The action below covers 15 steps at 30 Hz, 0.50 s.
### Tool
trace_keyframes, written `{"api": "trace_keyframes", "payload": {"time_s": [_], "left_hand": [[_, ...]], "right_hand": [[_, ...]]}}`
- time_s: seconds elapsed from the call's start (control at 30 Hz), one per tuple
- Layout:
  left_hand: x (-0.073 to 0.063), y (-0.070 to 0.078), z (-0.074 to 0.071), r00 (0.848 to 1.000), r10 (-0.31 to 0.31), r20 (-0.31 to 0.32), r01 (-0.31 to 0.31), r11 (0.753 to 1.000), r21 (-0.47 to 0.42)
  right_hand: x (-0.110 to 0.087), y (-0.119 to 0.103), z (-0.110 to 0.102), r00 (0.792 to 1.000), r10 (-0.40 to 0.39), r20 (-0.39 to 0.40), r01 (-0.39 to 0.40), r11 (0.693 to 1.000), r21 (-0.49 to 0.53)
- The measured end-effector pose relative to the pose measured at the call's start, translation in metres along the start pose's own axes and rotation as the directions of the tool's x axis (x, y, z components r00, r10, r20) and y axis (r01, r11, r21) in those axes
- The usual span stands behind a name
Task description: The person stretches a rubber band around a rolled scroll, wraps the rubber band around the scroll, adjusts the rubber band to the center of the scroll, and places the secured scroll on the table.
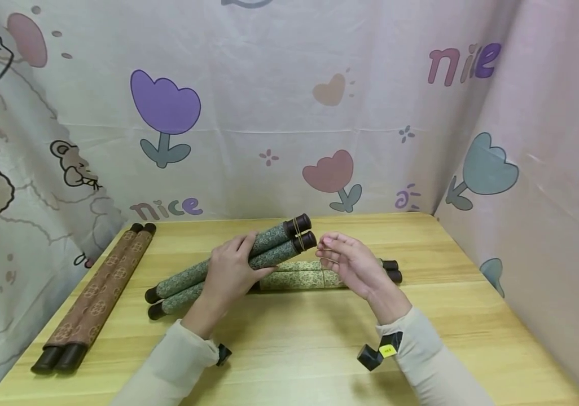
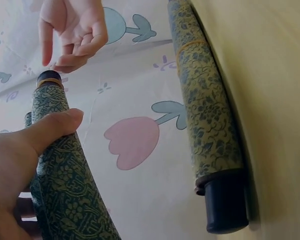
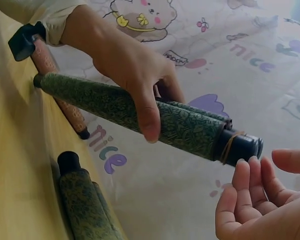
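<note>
My left hand [image 1: 229, 269] grips a green patterned scroll [image 1: 181, 280], rolled from both ends into two side-by-side rolls with dark end knobs. It is held at a slant, its right end raised over the table. A thin tan rubber band [image 3: 231, 146] loops round the knobs at that raised end. Just beside them is my right hand [image 1: 352, 262], palm turned up, fingers loosely bent and fingertips right at the knob ends, with nothing held between them. Behind both hands lies a yellow-green patterned scroll [image 1: 294, 280], partly hidden, with a band [image 2: 189, 46] round it.
A brown scroll [image 1: 101, 293] with round flower patterns lies slanted along the left side of the wooden table [image 1: 289, 349]. Printed cloth [image 1: 249, 141] hangs behind the table and on both sides. Small black cameras [image 1: 373, 354] are strapped at the wrists.
</note>
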<state>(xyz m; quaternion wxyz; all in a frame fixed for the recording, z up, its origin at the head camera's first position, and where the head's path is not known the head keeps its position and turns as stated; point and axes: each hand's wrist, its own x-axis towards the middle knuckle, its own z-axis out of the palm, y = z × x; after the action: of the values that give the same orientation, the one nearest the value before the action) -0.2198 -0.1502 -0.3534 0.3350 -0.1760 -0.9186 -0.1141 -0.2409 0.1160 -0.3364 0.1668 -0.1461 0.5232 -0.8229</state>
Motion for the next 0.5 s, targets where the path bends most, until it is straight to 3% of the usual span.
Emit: {"api": "trace_keyframes", "payload": {"time_s": [0.27,0.4,0.5], "left_hand": [[-0.0029,0.0050,0.0069,0.998,-0.006,0.069,0.003,0.999,0.040],[-0.0039,0.0069,0.0086,0.995,-0.010,0.099,0.008,1.000,0.023],[-0.0036,0.0085,0.0097,0.992,-0.008,0.122,0.004,0.999,0.033]], "right_hand": [[-0.0034,-0.0047,0.0022,0.989,-0.108,-0.103,0.082,0.969,-0.233],[-0.0036,-0.0057,0.0012,0.977,-0.173,-0.125,0.117,0.925,-0.362],[-0.0028,-0.0051,0.0004,0.966,-0.225,-0.126,0.140,0.869,-0.474]]}}
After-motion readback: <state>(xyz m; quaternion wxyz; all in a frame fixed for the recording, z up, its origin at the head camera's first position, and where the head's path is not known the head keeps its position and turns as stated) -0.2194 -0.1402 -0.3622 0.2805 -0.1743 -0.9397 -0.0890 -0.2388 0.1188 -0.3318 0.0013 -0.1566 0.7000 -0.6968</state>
